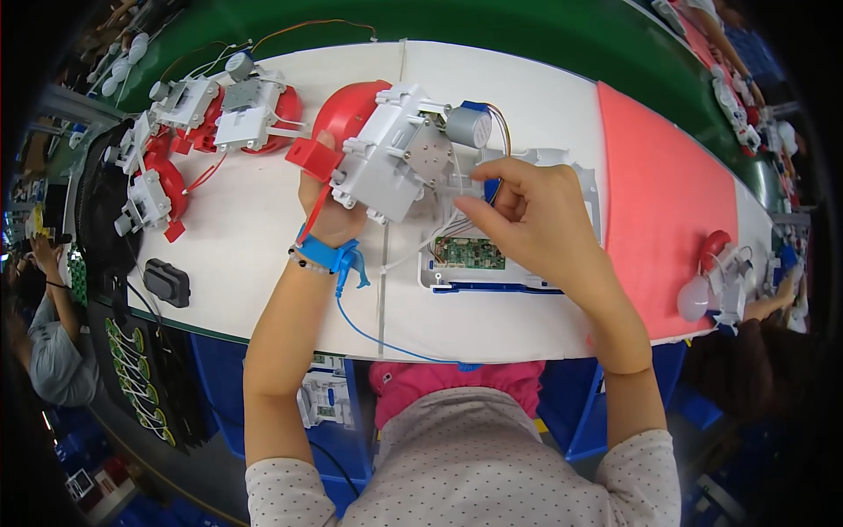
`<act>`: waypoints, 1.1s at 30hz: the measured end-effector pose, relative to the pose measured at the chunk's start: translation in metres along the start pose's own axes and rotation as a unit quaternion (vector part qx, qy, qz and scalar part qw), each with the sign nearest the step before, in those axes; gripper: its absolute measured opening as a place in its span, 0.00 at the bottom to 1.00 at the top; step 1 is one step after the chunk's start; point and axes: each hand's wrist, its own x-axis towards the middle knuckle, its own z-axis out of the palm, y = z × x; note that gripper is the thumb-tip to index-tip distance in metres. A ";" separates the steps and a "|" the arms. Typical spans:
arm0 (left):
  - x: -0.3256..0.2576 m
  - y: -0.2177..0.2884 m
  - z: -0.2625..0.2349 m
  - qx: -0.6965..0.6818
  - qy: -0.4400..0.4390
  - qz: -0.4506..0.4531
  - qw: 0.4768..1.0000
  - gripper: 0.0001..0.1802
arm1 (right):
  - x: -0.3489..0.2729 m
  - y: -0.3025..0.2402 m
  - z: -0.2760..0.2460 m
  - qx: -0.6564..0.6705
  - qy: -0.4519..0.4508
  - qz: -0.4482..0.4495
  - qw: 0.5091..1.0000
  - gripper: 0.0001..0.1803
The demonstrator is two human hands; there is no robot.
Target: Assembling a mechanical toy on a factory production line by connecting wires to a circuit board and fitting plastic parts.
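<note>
My left hand holds up a white plastic housing from its left side, tilted above the table. A red rounded part and a red block are joined to it. On its right side sit a metal plate and a round grey motor with thin coloured wires. My right hand has thumb and forefinger closed about a small clear plastic piece beside the plate. White wires run below toward a flat white casing holding a green circuit board.
Several similar red and white units lie at the far left. A dark small box is near the left edge. A pink mat covers the right side. A blue cord runs from my left wristband to the table's front edge. Other people work on both sides.
</note>
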 end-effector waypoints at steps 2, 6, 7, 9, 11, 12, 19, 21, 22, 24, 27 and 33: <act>0.000 -0.004 0.000 -0.014 0.001 -0.003 1.000 0.30 | -0.002 0.001 0.001 0.066 0.015 -0.004 0.998 0.14; -0.005 -0.005 0.010 -0.014 0.012 0.009 1.000 0.30 | -0.003 0.001 -0.005 0.177 -0.093 0.037 0.979 0.14; -0.006 -0.005 0.012 -0.008 0.016 0.017 1.000 0.30 | 0.001 -0.005 -0.013 0.265 -0.143 0.111 0.947 0.16; -0.006 -0.007 0.010 -0.010 -0.006 0.043 0.999 0.30 | 0.005 -0.006 -0.019 0.349 -0.188 0.185 0.899 0.17; -0.008 -0.003 0.010 -0.041 -0.031 0.049 0.997 0.31 | 0.007 -0.003 -0.020 0.422 -0.189 0.189 0.867 0.19; -0.008 -0.004 0.007 -0.040 -0.032 0.048 0.998 0.31 | 0.008 -0.003 -0.019 0.422 -0.187 0.189 0.867 0.19; -0.011 0.000 0.004 -0.039 -0.012 0.035 0.999 0.32 | 0.004 0.000 -0.007 0.580 -0.243 0.239 0.740 0.20; -0.011 -0.002 0.006 -0.033 0.002 0.037 0.999 0.32 | 0.002 -0.003 -0.007 0.596 -0.223 0.229 0.737 0.18; -0.011 -0.005 0.008 0.011 -0.042 0.107 0.993 0.32 | 0.001 -0.007 -0.007 0.607 -0.202 0.246 0.728 0.16; -0.010 -0.004 0.007 0.054 -0.085 0.178 0.979 0.32 | -0.003 -0.010 -0.007 0.616 -0.182 0.261 0.720 0.15; -0.005 0.002 0.009 0.016 0.009 0.066 0.998 0.32 | -0.012 -0.009 -0.011 0.600 -0.223 0.234 0.732 0.14; -0.007 0.011 0.016 0.099 0.026 0.031 0.994 0.45 | -0.022 -0.013 -0.014 0.529 -0.247 0.110 0.805 0.09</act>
